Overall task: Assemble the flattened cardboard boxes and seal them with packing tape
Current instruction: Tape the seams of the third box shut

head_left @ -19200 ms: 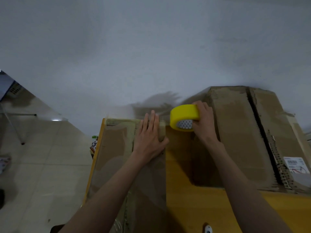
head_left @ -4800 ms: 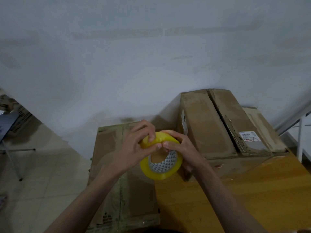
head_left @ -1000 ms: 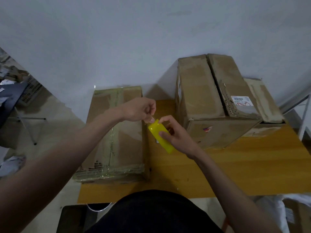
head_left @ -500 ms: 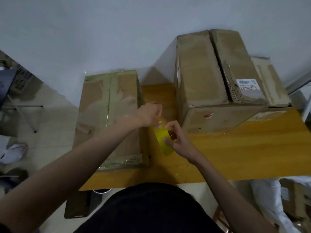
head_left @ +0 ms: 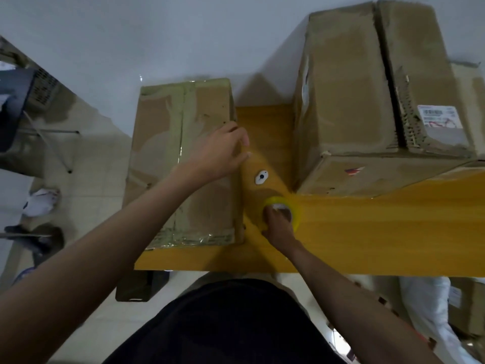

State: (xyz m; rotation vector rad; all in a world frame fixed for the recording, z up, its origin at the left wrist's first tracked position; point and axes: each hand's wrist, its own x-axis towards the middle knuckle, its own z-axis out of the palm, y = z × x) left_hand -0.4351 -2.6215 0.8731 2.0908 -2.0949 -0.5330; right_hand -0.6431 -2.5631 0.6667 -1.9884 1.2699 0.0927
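The right hand (head_left: 278,227) holds a closed grip on the yellow tape roll (head_left: 284,210), its fingers hooked through the core, and the roll sits low over the bench (head_left: 367,232) near the front edge. The left hand (head_left: 223,153), at about 11 o'clock from the roll, pinches the free end of a pulled-out tape strip (head_left: 258,177), which runs taut between the two hands; that end is right at the right-hand top edge of the smaller box (head_left: 183,158), though whether it already touches the cardboard cannot be told. A small white object (head_left: 261,177) lies on the bench under the translucent strip. The smaller box stands at 9 o'clock from the roll, overhanging the left end of the bench, with glossy tape already along its centre seam and its near edge. The larger box (head_left: 367,101) stands at 1 o'clock, pushed against the wall, its centre seam still a dark open gap with a shipping label (head_left: 438,118) beside it. The step in hand looks like drawing out a fresh length of tape for another seal. The next move would likely call for pressing the pinched end onto a box face, keeping the strip tensioned so it does not fold onto itself, then running the roll along the seam and tearing it off.
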